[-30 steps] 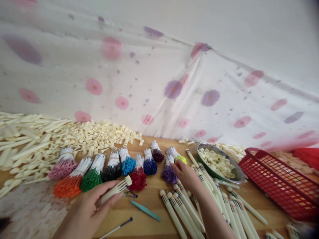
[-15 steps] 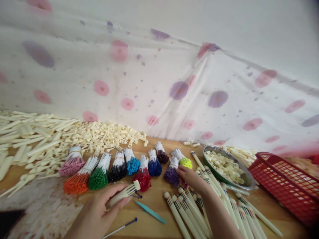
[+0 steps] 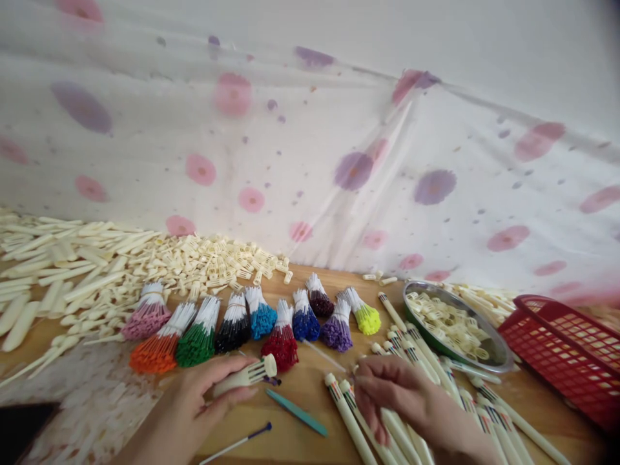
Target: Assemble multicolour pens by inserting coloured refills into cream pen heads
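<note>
My left hand [image 3: 208, 387] is closed around a cream multicolour pen barrel [image 3: 249, 376], its slotted top end pointing right. My right hand [image 3: 402, 394] pinches the end of a thin whitish pen refill [image 3: 325, 355], blurred, with a bluish or purple tip towards the bundles; its exact colour is hard to tell. Behind the hands stand bundles of refills, among them purple [image 3: 338, 326], red [image 3: 281, 339], blue [image 3: 305, 316] and yellow [image 3: 364, 313]. A loose blue-tipped refill [image 3: 237, 444] and turquoise tweezers [image 3: 296, 411] lie on the wooden table between the hands.
Assembled pens [image 3: 349, 420] lie in rows beneath and beside my right hand. A metal bowl [image 3: 504, 361] of slotted cream parts stands to the right, near a red plastic basket [image 3: 566, 355]. Cream tubes and caps [image 3: 213, 265] are heaped at the back left, before a flowered plastic sheet [image 3: 271, 161].
My right hand has moved back from the purple bundle towards me, drawing a thin refill with it. My left hand keeps hold of the pen barrel. The view has shifted slightly.
</note>
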`<action>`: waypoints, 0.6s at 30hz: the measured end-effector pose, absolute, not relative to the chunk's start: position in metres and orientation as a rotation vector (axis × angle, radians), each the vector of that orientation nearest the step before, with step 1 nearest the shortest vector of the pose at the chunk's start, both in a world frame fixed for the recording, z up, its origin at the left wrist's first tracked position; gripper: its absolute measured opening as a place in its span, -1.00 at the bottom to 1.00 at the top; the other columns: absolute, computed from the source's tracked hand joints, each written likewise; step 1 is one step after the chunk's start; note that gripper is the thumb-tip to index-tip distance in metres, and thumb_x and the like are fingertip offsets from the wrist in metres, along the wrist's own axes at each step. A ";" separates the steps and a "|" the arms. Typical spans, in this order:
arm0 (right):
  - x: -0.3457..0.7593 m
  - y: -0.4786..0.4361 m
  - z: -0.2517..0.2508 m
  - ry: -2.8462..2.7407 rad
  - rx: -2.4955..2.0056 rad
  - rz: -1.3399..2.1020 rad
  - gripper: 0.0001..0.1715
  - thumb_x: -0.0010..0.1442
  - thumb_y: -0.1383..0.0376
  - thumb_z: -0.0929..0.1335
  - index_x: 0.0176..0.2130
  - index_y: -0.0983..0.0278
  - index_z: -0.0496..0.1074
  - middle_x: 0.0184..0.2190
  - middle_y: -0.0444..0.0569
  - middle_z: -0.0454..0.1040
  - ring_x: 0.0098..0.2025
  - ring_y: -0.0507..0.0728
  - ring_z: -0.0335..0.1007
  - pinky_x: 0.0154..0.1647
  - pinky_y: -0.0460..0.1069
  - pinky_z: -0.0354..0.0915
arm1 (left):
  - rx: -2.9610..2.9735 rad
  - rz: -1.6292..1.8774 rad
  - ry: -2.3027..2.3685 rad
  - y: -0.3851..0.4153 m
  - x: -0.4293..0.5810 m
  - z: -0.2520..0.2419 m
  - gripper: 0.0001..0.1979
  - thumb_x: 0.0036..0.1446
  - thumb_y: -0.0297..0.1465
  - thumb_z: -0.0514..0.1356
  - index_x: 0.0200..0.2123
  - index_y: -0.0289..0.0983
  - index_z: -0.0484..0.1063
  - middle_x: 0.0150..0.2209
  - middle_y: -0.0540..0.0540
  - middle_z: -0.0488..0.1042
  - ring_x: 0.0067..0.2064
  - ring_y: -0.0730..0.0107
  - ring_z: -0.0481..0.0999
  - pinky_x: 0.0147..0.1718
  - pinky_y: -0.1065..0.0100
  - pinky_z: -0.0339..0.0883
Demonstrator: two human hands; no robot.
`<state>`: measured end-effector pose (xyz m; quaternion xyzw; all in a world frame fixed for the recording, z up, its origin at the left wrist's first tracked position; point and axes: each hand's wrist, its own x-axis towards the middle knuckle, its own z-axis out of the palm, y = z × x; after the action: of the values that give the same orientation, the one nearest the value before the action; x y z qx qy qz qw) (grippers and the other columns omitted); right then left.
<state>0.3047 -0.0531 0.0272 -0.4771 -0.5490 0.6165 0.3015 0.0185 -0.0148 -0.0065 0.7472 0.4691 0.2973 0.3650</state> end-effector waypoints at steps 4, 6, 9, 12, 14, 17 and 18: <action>0.295 -0.059 0.025 -1.376 -0.939 1.880 -0.56 0.09 0.09 0.34 -0.62 0.35 0.28 -0.75 -0.12 0.35 -0.78 -0.08 0.21 -0.77 -0.21 0.09 | 2.142 0.774 1.045 -0.013 0.011 -0.003 -0.73 0.09 -0.35 0.16 -0.12 0.01 0.47 -0.17 0.03 0.57 -0.13 0.35 0.54 -0.18 0.47 0.41; 0.292 -0.057 0.018 -1.325 -0.885 1.913 -0.57 0.07 0.14 0.34 -0.66 0.32 0.22 -0.78 -0.12 0.34 -0.80 -0.08 0.19 -0.80 -0.22 0.07 | 2.226 0.823 1.026 -0.013 0.009 -0.003 -0.72 0.11 -0.38 0.15 -0.10 0.01 0.46 -0.18 0.02 0.56 -0.12 0.36 0.52 -0.15 0.45 0.39; 0.287 -0.053 0.010 -1.265 -0.875 1.948 -0.59 0.03 0.20 0.34 -0.70 0.31 0.19 -0.81 -0.12 0.33 -0.83 -0.08 0.16 -0.83 -0.23 0.03 | 2.285 0.861 1.035 -0.013 0.009 -0.007 -0.73 0.14 -0.37 0.13 -0.09 0.01 0.44 -0.18 0.01 0.53 -0.14 0.37 0.50 -0.16 0.46 0.38; 0.281 -0.051 0.005 -1.209 -0.858 1.999 -0.60 -0.02 0.23 0.34 -0.74 0.30 0.17 -0.83 -0.14 0.31 -0.86 -0.10 0.11 -0.86 -0.24 -0.03 | 2.320 0.831 1.041 -0.014 0.011 -0.009 -0.73 0.14 -0.38 0.13 -0.09 0.03 0.43 -0.19 0.03 0.52 -0.15 0.38 0.49 -0.18 0.47 0.36; 0.279 -0.050 0.002 -1.186 -0.836 2.023 -0.60 -0.05 0.24 0.33 -0.76 0.29 0.14 -0.85 -0.15 0.29 -0.87 -0.11 0.09 -0.87 -0.25 -0.06 | 2.333 0.808 1.044 -0.014 0.011 -0.010 -0.73 0.15 -0.38 0.12 -0.09 0.03 0.42 -0.19 0.04 0.51 -0.16 0.38 0.48 -0.18 0.45 0.36; 0.278 -0.050 -0.001 -1.156 -0.814 2.023 -0.61 -0.06 0.26 0.31 -0.77 0.28 0.13 -0.86 -0.16 0.27 -0.88 -0.10 0.07 -0.89 -0.25 -0.10 | 2.353 0.799 1.043 -0.014 0.011 -0.010 -0.74 0.17 -0.35 0.10 -0.08 0.03 0.41 -0.19 0.03 0.51 -0.16 0.36 0.47 -0.19 0.42 0.35; 0.278 -0.050 -0.002 -1.146 -0.805 2.023 -0.63 -0.07 0.27 0.31 -0.76 0.28 0.13 -0.86 -0.16 0.27 -0.88 -0.10 0.07 -0.89 -0.25 -0.11 | 2.360 0.806 1.044 -0.014 0.011 -0.011 -0.75 0.18 -0.34 0.10 -0.08 0.02 0.42 -0.20 0.03 0.51 -0.17 0.35 0.47 -0.19 0.41 0.35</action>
<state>0.2784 -0.0500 -0.0020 -0.3084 -0.4391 0.7749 0.3341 0.0110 -0.0137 -0.0106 0.8522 0.3769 0.2909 0.2171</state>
